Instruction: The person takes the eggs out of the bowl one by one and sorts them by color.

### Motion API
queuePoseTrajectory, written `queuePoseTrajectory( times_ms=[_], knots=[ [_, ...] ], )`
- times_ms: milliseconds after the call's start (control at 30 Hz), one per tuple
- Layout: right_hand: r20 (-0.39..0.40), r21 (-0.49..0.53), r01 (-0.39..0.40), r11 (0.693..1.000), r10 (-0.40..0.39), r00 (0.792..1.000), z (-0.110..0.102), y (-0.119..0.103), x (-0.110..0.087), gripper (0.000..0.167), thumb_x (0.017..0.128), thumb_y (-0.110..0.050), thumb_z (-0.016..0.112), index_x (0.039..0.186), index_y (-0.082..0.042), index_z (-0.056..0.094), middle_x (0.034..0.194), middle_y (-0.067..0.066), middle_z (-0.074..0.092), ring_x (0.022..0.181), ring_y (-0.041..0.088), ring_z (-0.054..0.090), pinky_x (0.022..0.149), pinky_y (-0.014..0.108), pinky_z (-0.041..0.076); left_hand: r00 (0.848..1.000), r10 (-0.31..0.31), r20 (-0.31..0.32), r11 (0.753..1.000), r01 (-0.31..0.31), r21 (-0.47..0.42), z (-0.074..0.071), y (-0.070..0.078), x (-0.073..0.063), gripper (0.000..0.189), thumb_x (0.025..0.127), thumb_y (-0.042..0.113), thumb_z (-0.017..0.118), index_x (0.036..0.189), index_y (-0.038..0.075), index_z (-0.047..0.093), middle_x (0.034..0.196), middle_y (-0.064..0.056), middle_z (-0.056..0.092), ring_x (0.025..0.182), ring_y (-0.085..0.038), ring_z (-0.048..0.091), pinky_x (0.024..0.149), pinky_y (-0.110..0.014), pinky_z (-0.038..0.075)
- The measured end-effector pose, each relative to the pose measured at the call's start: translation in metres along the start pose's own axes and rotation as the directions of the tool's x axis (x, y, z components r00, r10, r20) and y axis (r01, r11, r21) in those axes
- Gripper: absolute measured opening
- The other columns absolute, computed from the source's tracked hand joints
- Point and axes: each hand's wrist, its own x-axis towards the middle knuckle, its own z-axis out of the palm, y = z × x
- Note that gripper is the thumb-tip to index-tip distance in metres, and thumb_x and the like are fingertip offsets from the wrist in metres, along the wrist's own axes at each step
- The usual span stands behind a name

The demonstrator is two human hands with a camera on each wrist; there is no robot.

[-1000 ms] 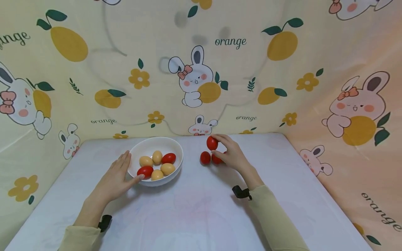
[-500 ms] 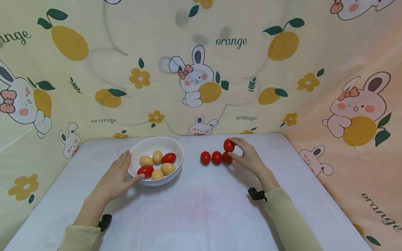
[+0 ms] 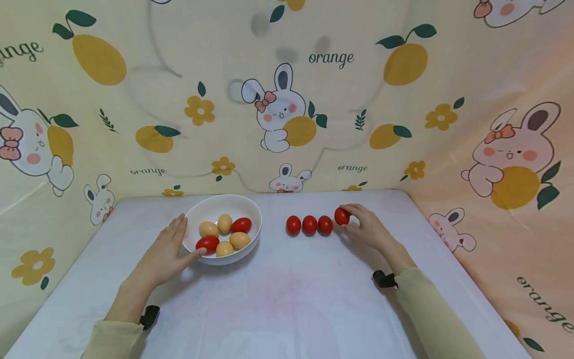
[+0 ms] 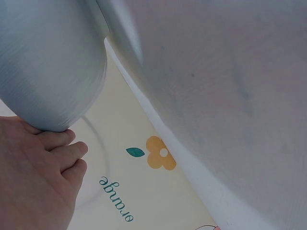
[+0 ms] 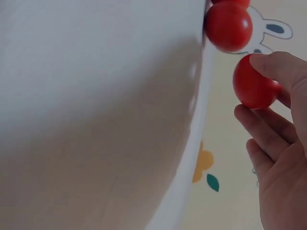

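Note:
A white bowl (image 3: 254, 209) stands at the left with red eggs and yellow eggs in it, among them a red egg (image 3: 241, 226) and a yellow egg (image 3: 239, 241). My left hand (image 3: 163, 257) rests against its left side, fingers extended along the outside and thumb at the front rim. In the left wrist view the fingertips touch the bowl's outer wall (image 4: 53, 62). My right hand (image 3: 369, 232) pinches a red egg (image 3: 342, 216) between thumb and fingers, just right of three red eggs (image 3: 309, 226) in a row. The right wrist view shows this held egg (image 5: 254, 84) upright.
A white cloth covers the table (image 3: 269, 304). Behind it hangs a cream curtain (image 3: 202, 60) printed with rabbits and oranges. The table's back edge is close behind the bowl and the egg row.
My right hand has carried its red egg to the right and lowered it to the row's right end, uncovering the eggs it overlapped. The left hand and bowl stay put.

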Motion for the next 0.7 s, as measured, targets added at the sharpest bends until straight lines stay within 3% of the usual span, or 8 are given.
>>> queuePoseTrajectory(
  times_ms=[333, 700],
  knots=[
    [0.164, -0.034, -0.141, 0.989, 0.144, 0.976, -0.0012, -0.0015, 0.0004, 0.060, 0.094, -0.011, 0.077, 0.149, -0.005, 0.055, 0.149, 0.022, 0.054, 0.137, 0.044, 0.051, 0.113, 0.062, 0.044, 1.000, 0.011, -0.001, 1.000, -0.011, -0.002, -0.0018, 0.0003, -0.0007, 0.111, 0.095, 0.070, 0.056, 0.162, -0.009, 0.016, 0.170, -0.029, 0.014, 0.154, -0.052, 0.016, 0.124, -0.066, 0.018],
    [0.205, -0.043, -0.143, 0.989, 0.148, 0.967, 0.0045, 0.0013, 0.0008, 0.060, 0.094, -0.013, 0.077, 0.149, -0.006, 0.056, 0.149, 0.023, 0.054, 0.137, 0.045, 0.051, 0.113, 0.062, 0.043, 1.000, 0.019, -0.009, 1.000, -0.019, -0.008, -0.0008, -0.0009, -0.0013, 0.111, 0.096, 0.069, 0.057, 0.161, -0.010, 0.016, 0.169, -0.030, 0.014, 0.154, -0.052, 0.016, 0.124, -0.066, 0.018]
  ],
)
